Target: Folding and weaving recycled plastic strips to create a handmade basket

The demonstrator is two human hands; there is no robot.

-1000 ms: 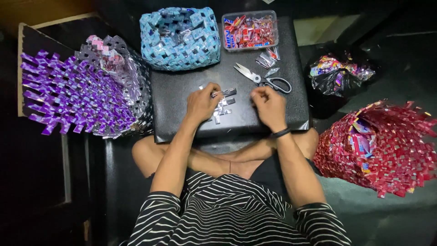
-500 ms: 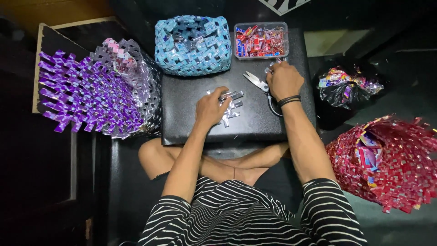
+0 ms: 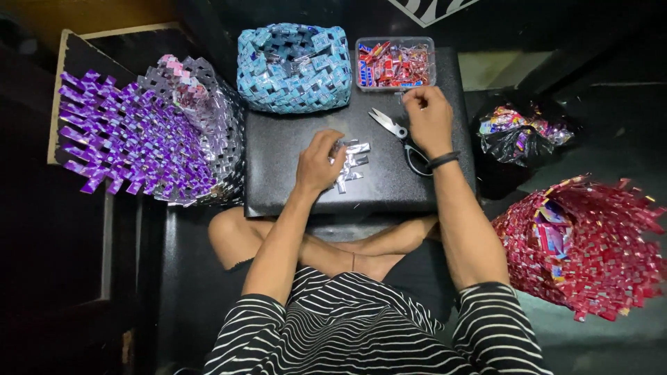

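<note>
Foil strips under left hand

There is one view only, from a camera on the person's head. It looks almost straight down, so the striped shirt fills the bottom of the frame and both forearms run upward to the centre. The black board on the lap sits in the middle, quite near. The view is wide: it reaches the purple woven basket at the left edge and the red woven basket at the lower right.
</note>
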